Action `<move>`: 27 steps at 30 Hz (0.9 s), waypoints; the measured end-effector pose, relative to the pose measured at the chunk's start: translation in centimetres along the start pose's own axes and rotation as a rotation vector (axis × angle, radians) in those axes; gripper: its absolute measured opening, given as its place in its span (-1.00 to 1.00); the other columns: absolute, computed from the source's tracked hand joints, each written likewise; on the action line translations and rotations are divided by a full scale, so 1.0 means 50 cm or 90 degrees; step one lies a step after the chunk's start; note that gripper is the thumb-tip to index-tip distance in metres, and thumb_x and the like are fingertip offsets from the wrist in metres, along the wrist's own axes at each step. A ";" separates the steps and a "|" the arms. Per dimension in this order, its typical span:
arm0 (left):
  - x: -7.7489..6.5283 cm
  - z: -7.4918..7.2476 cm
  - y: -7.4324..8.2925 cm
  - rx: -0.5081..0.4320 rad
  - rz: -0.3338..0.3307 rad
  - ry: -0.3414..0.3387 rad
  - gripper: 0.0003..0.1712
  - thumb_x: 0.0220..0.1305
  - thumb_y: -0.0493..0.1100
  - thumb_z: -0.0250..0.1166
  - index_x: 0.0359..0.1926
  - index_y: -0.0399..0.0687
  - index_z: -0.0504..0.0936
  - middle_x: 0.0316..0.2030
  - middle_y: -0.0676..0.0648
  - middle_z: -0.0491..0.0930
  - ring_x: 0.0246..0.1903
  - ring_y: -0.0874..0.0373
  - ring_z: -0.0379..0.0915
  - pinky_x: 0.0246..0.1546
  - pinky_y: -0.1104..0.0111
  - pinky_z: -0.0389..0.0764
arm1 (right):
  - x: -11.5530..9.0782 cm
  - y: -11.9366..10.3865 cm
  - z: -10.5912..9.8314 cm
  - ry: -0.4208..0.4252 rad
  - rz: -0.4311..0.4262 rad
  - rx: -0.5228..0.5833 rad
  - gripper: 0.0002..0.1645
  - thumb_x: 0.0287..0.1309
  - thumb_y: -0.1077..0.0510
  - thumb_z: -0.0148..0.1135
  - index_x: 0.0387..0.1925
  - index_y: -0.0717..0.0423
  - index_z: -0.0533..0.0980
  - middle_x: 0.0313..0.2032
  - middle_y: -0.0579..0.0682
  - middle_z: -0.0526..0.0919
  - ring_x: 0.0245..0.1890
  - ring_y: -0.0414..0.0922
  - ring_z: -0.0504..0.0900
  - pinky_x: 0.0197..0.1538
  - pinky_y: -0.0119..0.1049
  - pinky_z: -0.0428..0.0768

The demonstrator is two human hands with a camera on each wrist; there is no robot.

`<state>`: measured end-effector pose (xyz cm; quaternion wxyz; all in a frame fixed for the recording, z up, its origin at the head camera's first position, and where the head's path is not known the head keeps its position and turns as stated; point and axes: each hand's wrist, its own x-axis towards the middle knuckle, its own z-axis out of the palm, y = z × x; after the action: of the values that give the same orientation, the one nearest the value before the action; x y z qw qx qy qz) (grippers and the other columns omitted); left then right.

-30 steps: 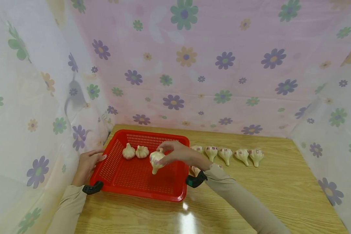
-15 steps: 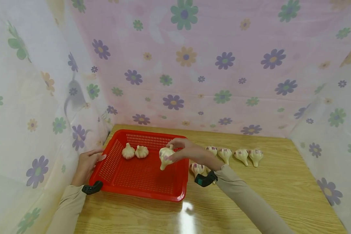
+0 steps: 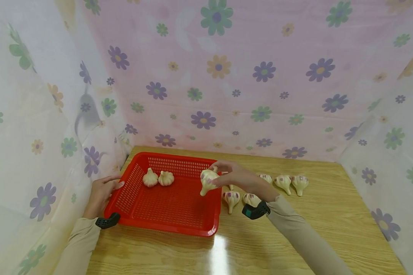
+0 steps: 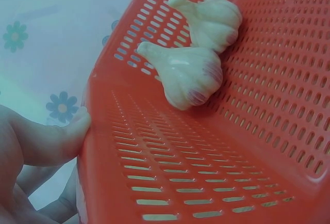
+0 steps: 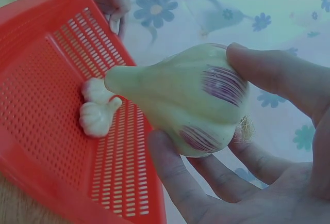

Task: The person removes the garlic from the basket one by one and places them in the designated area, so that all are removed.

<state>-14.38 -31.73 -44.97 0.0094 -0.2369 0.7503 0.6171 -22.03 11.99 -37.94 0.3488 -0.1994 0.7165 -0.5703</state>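
Note:
My right hand (image 3: 235, 176) pinches a garlic bulb (image 5: 185, 100) between thumb and fingers, its stem pointing down and left. The bulb hangs above the right rim of the red plastic basket (image 3: 165, 229). In the right wrist view, purple streaks and a tuft of roots show on it. My left hand (image 3: 101, 194) holds the basket's left rim, thumb on the edge and fingers outside, as the left wrist view shows. Inside, against the back left, lie two garlic bulbs, one at the left (image 3: 150, 177) and one beside it (image 3: 166, 178).
Right of the basket, several garlic bulbs lie in a back row, among them the end bulb (image 3: 299, 185). Two more lie nearer, a left one (image 3: 231, 199) and one partly behind my wrist (image 3: 250, 199). Flowered sheets (image 3: 261, 91) enclose the wooden table (image 3: 330, 229).
My right hand has moved right with the garlic bulb, from over the middle of the basket to its right rim. My left hand and the basket stay put.

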 end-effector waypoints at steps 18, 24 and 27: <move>-0.005 0.000 0.002 0.021 -0.004 0.005 -0.40 0.22 -0.25 0.16 0.27 -0.35 0.35 -0.31 0.01 0.58 -0.41 0.16 0.55 -0.35 0.22 0.65 | -0.046 0.023 -0.042 0.046 0.024 -0.003 -0.17 0.01 0.03 0.41 0.30 -0.03 0.26 0.29 0.06 0.21 0.05 0.07 0.50 0.03 -0.04 0.52; -0.005 0.000 0.002 0.031 -0.004 0.003 -0.41 0.23 -0.23 0.16 0.28 -0.32 0.35 -0.24 -0.05 0.58 -0.40 0.15 0.55 -0.34 0.21 0.65 | -0.057 0.030 -0.052 0.041 0.007 -0.001 -0.22 0.06 0.09 0.37 0.30 0.03 0.26 0.29 0.08 0.22 0.12 0.08 0.42 0.05 -0.03 0.51; -0.004 0.001 0.002 0.032 -0.007 0.002 -0.40 0.23 -0.23 0.16 0.29 -0.31 0.35 -0.20 -0.08 0.57 -0.39 0.15 0.55 -0.33 0.20 0.65 | -0.059 0.035 -0.057 0.035 -0.001 0.007 -0.28 0.07 0.12 0.36 0.26 0.06 0.29 0.25 0.10 0.26 0.05 0.08 0.47 0.01 -0.06 0.54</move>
<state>-14.25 -31.60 -44.84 0.0178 -0.2417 0.7643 0.5976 -21.91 16.45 -38.51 0.3293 -0.1823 0.7225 -0.5799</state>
